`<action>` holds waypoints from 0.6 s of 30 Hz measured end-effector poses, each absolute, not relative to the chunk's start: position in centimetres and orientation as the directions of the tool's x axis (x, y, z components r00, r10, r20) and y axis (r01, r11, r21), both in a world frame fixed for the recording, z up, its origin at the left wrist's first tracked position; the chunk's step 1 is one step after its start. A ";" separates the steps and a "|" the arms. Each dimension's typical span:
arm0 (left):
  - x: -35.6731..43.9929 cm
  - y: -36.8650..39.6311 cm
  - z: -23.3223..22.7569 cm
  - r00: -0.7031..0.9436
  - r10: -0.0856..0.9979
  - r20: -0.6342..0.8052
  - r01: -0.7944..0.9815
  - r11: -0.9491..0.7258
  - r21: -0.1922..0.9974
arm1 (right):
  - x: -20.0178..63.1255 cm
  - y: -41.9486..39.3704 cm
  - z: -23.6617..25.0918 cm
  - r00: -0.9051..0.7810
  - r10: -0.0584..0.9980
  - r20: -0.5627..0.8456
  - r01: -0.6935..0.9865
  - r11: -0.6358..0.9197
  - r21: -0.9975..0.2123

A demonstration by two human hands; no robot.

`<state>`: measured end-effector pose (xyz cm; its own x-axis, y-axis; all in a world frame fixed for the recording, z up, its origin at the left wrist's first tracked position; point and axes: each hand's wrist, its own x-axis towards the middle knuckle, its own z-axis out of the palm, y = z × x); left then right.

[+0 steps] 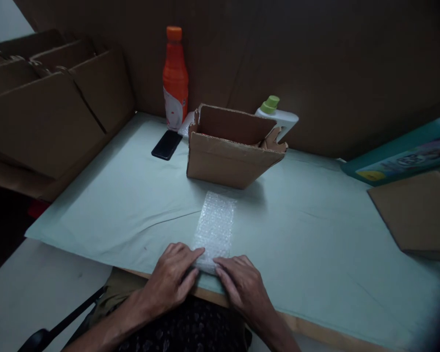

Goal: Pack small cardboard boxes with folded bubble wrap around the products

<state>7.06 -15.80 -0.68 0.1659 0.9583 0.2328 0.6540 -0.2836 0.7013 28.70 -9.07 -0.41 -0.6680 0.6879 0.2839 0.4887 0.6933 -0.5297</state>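
Observation:
A strip of clear bubble wrap [216,226] lies flat on the pale green table cover [315,234], running away from me toward an open cardboard box [227,159]. My left hand [174,278] rests on the near left corner of the strip, fingers laid flat. On the near right corner my right hand [242,286] presses down the same way. Both hands sit at the table's front edge, fingertips almost meeting over the wrap's near end.
An orange bottle [175,80] and a black phone [166,144] stand behind the box at left; a white bottle with a green cap [276,115] lies behind it. Stacked cardboard boxes [47,107] fill the left. Flat cardboard [418,215] and a teal package [403,159] lie at right.

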 end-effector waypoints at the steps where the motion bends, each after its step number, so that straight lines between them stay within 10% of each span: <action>1: 7.2 -15.6 -1.0 0.132 0.965 0.226 0.671 -0.255 0.697 | 28.6 -8.7 -0.3 -0.650 0.700 0.296 0.498 0.686 -0.530; 9: 7.6 -13.1 -2.3 -0.002 0.969 0.247 0.761 -0.158 0.629 | 29.1 -9.1 -0.8 -0.604 0.666 0.438 0.580 0.744 -0.331; 18: 7.2 -13.9 -1.2 0.075 0.973 0.218 0.667 -0.211 0.715 | 28.5 -8.3 -0.6 -0.568 0.750 0.340 0.525 0.648 -0.553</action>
